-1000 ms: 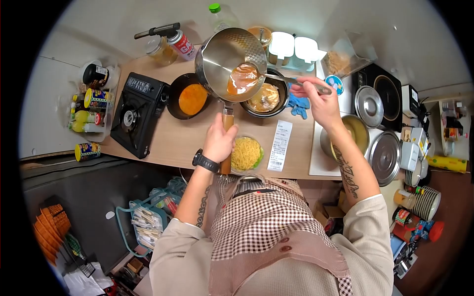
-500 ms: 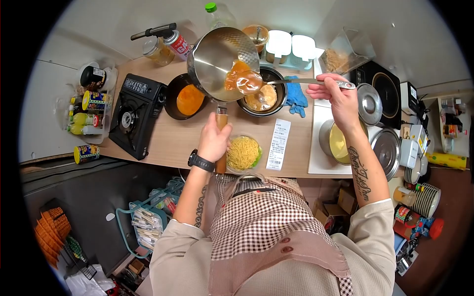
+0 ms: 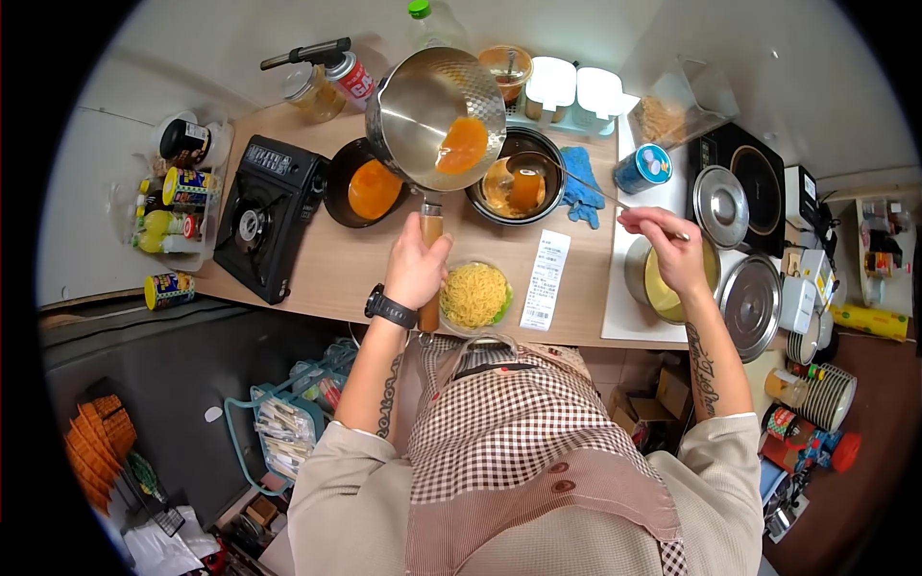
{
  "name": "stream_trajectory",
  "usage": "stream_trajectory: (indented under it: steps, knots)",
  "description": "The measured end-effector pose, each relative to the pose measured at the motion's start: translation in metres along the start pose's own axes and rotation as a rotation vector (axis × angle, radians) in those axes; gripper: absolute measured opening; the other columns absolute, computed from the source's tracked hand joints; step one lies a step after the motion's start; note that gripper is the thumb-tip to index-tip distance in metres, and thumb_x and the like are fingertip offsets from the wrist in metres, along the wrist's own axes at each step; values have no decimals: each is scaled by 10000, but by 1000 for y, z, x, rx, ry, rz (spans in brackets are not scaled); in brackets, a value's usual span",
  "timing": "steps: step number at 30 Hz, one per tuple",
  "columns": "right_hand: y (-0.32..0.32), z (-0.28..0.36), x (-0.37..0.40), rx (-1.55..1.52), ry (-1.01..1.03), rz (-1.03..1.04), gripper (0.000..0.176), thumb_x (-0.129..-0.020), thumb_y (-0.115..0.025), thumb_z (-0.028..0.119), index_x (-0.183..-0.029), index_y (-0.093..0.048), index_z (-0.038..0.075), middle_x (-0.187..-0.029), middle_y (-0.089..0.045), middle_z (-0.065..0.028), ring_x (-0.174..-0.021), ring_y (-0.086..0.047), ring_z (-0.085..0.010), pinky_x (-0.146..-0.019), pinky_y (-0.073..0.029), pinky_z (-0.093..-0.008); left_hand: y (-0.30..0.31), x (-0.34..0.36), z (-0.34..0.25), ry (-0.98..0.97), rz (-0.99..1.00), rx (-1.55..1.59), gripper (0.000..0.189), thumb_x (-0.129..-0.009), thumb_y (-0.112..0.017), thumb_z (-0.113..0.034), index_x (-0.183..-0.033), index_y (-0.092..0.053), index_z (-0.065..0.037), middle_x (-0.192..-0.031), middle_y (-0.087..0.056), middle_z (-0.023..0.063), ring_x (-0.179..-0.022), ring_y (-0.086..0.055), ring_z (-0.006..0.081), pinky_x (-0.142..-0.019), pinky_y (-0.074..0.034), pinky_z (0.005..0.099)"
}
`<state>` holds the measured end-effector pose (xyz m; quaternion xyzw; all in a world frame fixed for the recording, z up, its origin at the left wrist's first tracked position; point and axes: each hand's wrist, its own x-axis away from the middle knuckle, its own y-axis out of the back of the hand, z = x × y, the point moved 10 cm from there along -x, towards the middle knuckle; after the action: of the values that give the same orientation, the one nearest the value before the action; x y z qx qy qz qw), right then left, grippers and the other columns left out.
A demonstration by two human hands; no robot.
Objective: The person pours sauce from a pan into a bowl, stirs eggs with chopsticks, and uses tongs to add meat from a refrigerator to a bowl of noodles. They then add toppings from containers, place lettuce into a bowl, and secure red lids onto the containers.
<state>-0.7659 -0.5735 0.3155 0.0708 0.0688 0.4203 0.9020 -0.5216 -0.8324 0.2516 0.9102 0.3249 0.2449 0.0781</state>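
L hand (image 3: 420, 269) is wrapped round the wooden handle of the steel pan (image 3: 408, 106), up over the tabletop (image 3: 586, 298) toward its far edge; pan leans right, prob. so the sauce (image 3: 463, 146) pools on the ladle side. R hand (image 3: 672, 254) pinches the ladle (image 3: 588, 184) near its handle end, thumb against fingers, out past the tabletop's right edge, likely to keep knuckles clear of the food. Ladle head's down in the right black bowl (image 3: 516, 220).

Contents: that bowl has brownish stuff, can't tell how much is in the ladle itself. Left black bowl (image 3: 340, 195), partly behind the pan, holds orange soup (image 3: 373, 189). Clear tub (image 3: 471, 332) at the tabletop's near edge, approx. mid: yellow noodles (image 3: 474, 294). Pot (image 3: 636, 272) beyond the right edge: smth. yellow.
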Motion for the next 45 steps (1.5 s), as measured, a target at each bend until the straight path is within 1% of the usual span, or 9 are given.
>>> stream_trajectory:
  steps: [5, 11, 14, 15, 20, 26, 38, 39, 45]
  knots:
    - [-12, 73, 8, 423, 429, 85, 275, -839, -662, -75, -1082, -728, 38, -1056, -718, -150, -887, -711, -244, -761, -573, -307, -3, -2, 4, -20, 14, 7, 351, -920, -608, -167, -1150, -444, 41, -593, -571, 80, -471, -580, 164, -445, -473, 316]
    - [-58, 79, -40, 494, 533, 94, 257, -897, -650, -3, -1138, -700, 70, -1088, -702, -122, -908, -688, -230, -764, -557, -287, -9, 4, -5, -14, 26, -82, 368, -920, -616, -168, -1153, -440, 56, -590, -578, 93, -469, -587, 167, -449, -472, 310]
    - [-60, 66, -52, 391, 476, 59, 248, -905, -640, -3, -1144, -690, 43, -1070, -705, -121, -883, -684, -220, -764, -552, -290, -13, 5, -5, -25, 41, -96, 386, -912, -617, -171, -1154, -438, 71, -634, -602, 142, -531, -621, 238, -510, -496, 366]
    - [-58, 58, -54, 340, 349, 55, 220, -916, -628, -3, -1125, -693, 13, -1036, -718, -120, -863, -682, -194, -758, -542, -279, -13, 3, -4, -64, 22, -138, 379, -907, -619, -172, -1142, -440, 67, -659, -609, 165, -570, -629, 279, -544, -500, 394]
    - [-46, 43, -44, 234, 313, -44, 186, -922, -621, -5, -1085, -711, -6, -987, -733, -113, -851, -681, -172, -741, -529, -266, -15, 3, -7, -152, -15, -281, 346, -884, -629, -175, -1092, -451, 36, -796, -631, 267, -771, -623, 456, -692, -491, 513]
    - [-30, 40, -22, 173, 296, -108, 200, -907, -616, -41, -1083, -708, -18, -1007, -735, -121, -882, -694, -196, -792, -543, -282, -15, 11, -15, -367, -127, -561, 311, -881, -627, -158, -1090, -445, -17, -844, -646, 267, -793, -617, 475, -680, -480, 553]
    - [-30, 55, 37, 327, 382, -109, 249, -887, -560, -105, -1090, -691, -46, -1075, -723, -191, -945, -713, -252, -837, -562, -311, -6, 19, -18, -448, -197, -859, 259, -879, -624, -146, -1073, -470, -69, -866, -665, 186, -741, -645, 412, -628, -508, 519]
    - [-28, 53, 42, 300, 371, -127, 296, -841, -598, -130, -1095, -703, -20, -1074, -726, -175, -994, -711, -277, -853, -556, -314, -4, 21, -18, -460, -211, -860, 260, -879, -626, -148, -1077, -475, -73, -861, -666, 181, -732, -645, 411, -626, -509, 517]
    - [-26, 34, 61, 194, 348, -193, 265, -868, -589, -100, -1102, -696, -36, -1077, -718, -211, -1014, -704, -300, -883, -548, -333, -9, 16, -10, -426, -189, -812, 305, -883, -649, -169, -1120, -486, -68, -854, -676, 168, -722, -641, 426, -630, -505, 516]
